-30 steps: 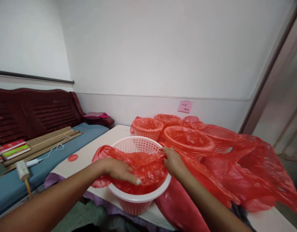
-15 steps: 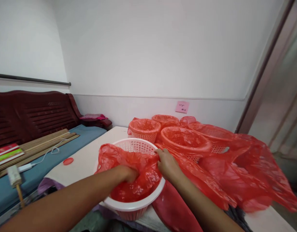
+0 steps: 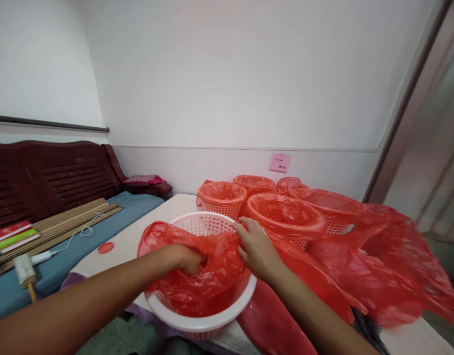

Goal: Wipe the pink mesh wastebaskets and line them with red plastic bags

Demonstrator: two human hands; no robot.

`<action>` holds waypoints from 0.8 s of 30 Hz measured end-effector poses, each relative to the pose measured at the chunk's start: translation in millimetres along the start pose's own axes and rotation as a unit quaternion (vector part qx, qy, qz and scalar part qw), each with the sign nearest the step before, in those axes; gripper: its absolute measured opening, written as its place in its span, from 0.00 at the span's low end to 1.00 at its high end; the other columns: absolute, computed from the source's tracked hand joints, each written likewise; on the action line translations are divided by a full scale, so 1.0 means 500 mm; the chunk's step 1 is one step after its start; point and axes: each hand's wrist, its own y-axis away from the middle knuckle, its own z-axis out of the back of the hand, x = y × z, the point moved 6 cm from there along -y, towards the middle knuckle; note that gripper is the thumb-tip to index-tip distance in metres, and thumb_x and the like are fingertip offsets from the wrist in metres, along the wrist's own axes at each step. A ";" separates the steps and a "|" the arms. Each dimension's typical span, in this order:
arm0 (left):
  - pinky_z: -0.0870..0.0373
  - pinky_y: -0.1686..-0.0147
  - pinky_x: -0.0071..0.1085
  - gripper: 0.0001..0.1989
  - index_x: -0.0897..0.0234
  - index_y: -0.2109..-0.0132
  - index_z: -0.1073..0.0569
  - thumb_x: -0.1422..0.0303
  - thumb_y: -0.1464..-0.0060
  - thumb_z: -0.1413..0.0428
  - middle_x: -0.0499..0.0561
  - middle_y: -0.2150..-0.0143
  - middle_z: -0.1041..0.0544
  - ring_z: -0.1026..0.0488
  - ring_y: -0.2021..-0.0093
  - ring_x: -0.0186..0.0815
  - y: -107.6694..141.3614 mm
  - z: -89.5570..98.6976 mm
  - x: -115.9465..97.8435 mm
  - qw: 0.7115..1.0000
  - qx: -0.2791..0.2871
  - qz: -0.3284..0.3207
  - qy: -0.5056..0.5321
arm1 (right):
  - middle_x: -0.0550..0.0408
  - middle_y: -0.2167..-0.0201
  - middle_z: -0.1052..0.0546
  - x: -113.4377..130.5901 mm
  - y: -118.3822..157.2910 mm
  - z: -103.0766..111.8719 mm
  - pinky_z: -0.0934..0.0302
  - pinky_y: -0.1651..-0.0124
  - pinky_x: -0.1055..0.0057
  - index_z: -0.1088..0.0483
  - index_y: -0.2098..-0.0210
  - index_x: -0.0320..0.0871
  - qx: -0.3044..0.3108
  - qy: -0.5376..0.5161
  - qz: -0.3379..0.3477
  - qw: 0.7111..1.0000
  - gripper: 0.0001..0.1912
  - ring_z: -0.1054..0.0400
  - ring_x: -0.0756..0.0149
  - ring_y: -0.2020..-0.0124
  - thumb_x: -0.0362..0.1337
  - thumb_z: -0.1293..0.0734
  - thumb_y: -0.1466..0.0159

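A white plastic basket point(image 3: 197, 323) with a perforated wall stands before me at the table's front. A thin red plastic bag point(image 3: 215, 291) lies bunched inside it, covering part of the left and right rim; the back of the basket is bare. My left hand point(image 3: 190, 259) is down in the bag, its fingers curled on the plastic and the fingertips partly hidden. At the right rim, my right hand point(image 3: 258, 246) holds the bag's edge between thumb and fingers, near the basket's wall.
Several baskets lined with red bags, one a small basket point(image 3: 223, 197), stand behind and to the right. Loose red bags point(image 3: 378, 266) spread over the table's right side. A red disc point(image 3: 106, 247) lies left. Beyond is a wooden bench point(image 3: 64, 172) with a blue cushion point(image 3: 134, 202).
My left hand has shifted slightly left and up, and the bag spreads further over the left rim. The fingers of my right hand have loosened and extended at the right rim.
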 end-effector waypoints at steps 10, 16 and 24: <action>0.35 0.50 0.37 0.20 0.62 0.45 0.33 0.61 0.44 0.47 0.56 0.49 0.27 0.31 0.50 0.41 0.106 0.166 -0.037 0.976 -0.191 -0.061 -0.082 | 0.54 0.63 0.23 -0.013 -0.020 -0.020 0.42 0.58 0.71 0.31 0.58 0.45 -0.018 -0.141 -0.052 0.989 0.13 0.30 0.65 0.61 0.29 0.43 0.38; 0.50 0.36 0.48 0.39 0.67 0.37 0.44 0.56 0.51 0.39 0.65 0.35 0.38 0.43 0.35 0.50 0.047 0.170 0.060 0.950 -0.235 -0.071 -0.193 | 0.53 0.67 0.23 -0.016 -0.034 -0.027 0.46 0.64 0.71 0.31 0.62 0.44 -0.007 -0.116 -0.082 0.990 0.10 0.30 0.63 0.65 0.31 0.42 0.40; 0.42 0.41 0.45 0.22 0.62 0.43 0.33 0.62 0.43 0.46 0.58 0.43 0.28 0.33 0.43 0.46 -0.044 0.195 0.092 0.969 -0.210 -0.050 -0.121 | 0.56 0.72 0.25 -0.042 -0.054 -0.022 0.46 0.69 0.73 0.32 0.51 0.44 0.015 -0.122 -0.109 0.986 0.17 0.33 0.66 0.73 0.42 0.36 0.39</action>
